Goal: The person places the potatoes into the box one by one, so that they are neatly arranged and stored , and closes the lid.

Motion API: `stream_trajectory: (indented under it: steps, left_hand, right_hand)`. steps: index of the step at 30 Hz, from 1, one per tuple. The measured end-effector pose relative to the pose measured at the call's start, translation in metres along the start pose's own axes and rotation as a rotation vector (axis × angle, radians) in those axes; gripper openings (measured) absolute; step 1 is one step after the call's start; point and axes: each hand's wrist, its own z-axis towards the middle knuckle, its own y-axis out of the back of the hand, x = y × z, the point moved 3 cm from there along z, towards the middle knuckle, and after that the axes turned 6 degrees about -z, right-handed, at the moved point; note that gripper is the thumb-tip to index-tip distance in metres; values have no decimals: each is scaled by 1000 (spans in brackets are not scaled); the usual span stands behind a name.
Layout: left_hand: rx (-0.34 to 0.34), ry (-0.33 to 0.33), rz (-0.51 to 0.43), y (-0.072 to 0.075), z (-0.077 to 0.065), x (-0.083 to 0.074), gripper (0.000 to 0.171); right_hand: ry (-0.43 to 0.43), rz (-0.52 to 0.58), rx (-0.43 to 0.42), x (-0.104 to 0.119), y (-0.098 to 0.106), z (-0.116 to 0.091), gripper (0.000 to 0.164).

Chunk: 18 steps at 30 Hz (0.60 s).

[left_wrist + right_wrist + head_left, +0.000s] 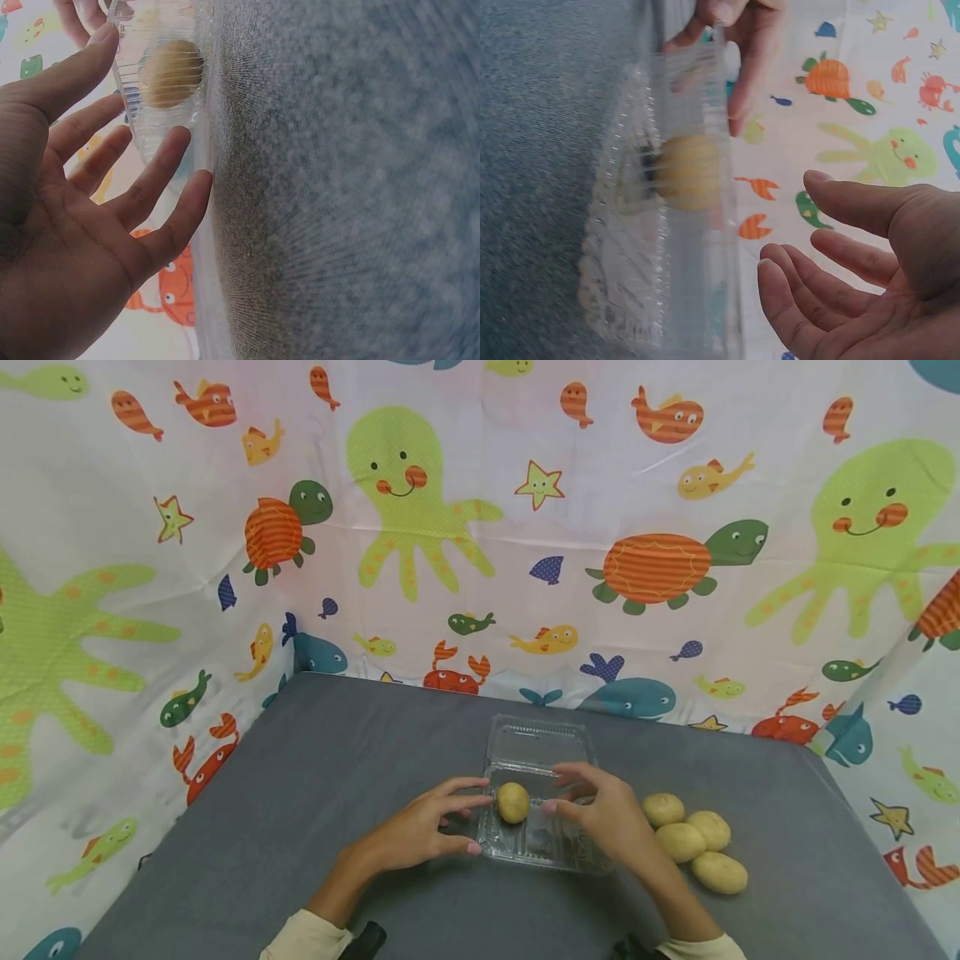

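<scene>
One round potato (513,803) in a ribbed plastic clamshell (537,745) near the desk's (255,810) far edge; left hand (418,828) and right hand (606,810) spread, empty.

Five potatoes (513,802) are in view: one inside a single clear plastic container (536,743) and four on the one bench (225,852). Two hands show, one left hand (416,828) and one right hand (609,817), with two pale sleeves (307,937).

potato (513,802) — in container (534,860), seemingly left half | lid (538,743) — behind | four potatoes (681,842): right
</scene>
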Motion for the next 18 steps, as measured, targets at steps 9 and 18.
stream_trajectory:
  steps: [9, 18]
  left_hand:
    - [-5, 2, 3, 0, 0, -1, 65]
    - [-3, 3, 8, 0, 0, 0, 64]
  right_hand:
    - [-13, 31, -46, -7, 16, -3, 53]
    - [-24, 34, -75, -13, 30, -6, 54]
